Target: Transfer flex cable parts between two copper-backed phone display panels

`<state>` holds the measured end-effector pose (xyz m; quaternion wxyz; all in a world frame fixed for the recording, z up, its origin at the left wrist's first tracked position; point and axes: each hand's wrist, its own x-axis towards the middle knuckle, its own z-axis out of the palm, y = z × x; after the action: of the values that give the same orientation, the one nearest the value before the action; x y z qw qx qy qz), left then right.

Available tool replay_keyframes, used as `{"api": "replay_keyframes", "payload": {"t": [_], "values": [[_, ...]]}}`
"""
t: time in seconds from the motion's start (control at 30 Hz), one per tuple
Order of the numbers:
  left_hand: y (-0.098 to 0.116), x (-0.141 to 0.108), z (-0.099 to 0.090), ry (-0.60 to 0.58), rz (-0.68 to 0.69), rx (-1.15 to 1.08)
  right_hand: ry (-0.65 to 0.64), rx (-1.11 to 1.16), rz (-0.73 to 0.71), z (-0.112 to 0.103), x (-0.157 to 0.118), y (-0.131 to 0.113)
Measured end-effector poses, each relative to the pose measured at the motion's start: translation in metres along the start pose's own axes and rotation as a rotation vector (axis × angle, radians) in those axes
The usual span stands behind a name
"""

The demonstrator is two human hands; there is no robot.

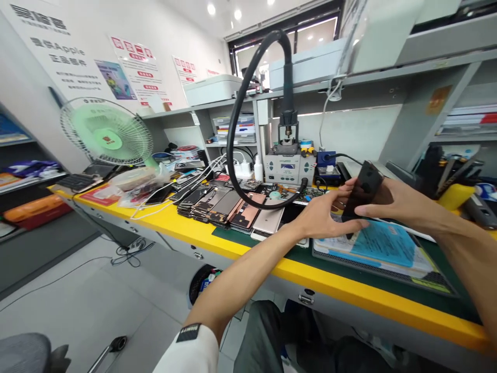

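Observation:
A dark smartphone (362, 187) is held tilted, nearly upright, above the right part of the bench. My right hand (399, 199) grips it along its right side, with the thumb near the lower edge. My left hand (324, 213) is closed around its left side; the fingers pass partly behind it and the thumb lies by the bottom. Directly beneath the hands is a blue-and-white printed packet (388, 243) lying on a dark flat tray or case (373, 269). Left of my left hand lies a pale gold phone housing (267, 215).
Rows of phone screens and housings (217, 204) cover the bench's middle. A hot-air station (288, 168) stands behind, its black hose (233, 129) looping forward. A green fan (106, 137) stands at the left. A yellow-handled tool (456, 197) is at the right.

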<state>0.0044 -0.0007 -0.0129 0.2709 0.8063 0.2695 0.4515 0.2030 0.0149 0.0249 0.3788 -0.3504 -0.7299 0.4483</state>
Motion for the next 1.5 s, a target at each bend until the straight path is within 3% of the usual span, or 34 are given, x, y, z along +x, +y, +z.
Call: {"api": "replay_keyframes", "payload": {"t": [0.27,0.5,0.63,0.83,0.93,1.0,1.1,1.2,1.3,1.4,1.5], "values": [[0.005,0.000,-0.005,0.008,-0.090,-0.057,0.155,-0.056,0.003,0.010,0.005,-0.004],[-0.001,0.000,-0.009,-0.037,-0.094,-0.076,0.129,-0.195,0.083,0.009,0.010,0.006],[-0.004,-0.001,-0.009,-0.038,-0.099,-0.059,0.107,-0.282,0.140,0.012,0.009,0.000],[0.000,-0.001,-0.015,-0.070,-0.070,0.111,0.148,-0.312,0.110,0.022,0.009,-0.009],[0.009,-0.003,-0.022,-0.090,0.035,0.297,0.171,-0.264,0.061,0.025,0.011,-0.008],[0.019,-0.015,-0.026,-0.027,0.120,0.436,0.166,-0.222,0.024,0.025,0.011,-0.004],[0.033,-0.057,-0.034,0.202,0.161,0.528,0.140,-0.201,-0.025,0.022,0.012,0.004],[0.037,-0.118,-0.061,0.321,0.053,0.685,0.104,-0.232,-0.040,0.016,0.012,0.013],[0.031,-0.168,-0.110,0.426,-0.167,0.906,0.053,-0.173,-0.039,0.013,0.014,0.019],[0.021,-0.188,-0.159,0.384,-0.273,1.013,0.023,-0.113,-0.052,0.012,0.015,0.023],[0.014,-0.187,-0.183,0.240,-0.334,1.069,0.019,-0.116,-0.062,0.012,0.015,0.024]]}}
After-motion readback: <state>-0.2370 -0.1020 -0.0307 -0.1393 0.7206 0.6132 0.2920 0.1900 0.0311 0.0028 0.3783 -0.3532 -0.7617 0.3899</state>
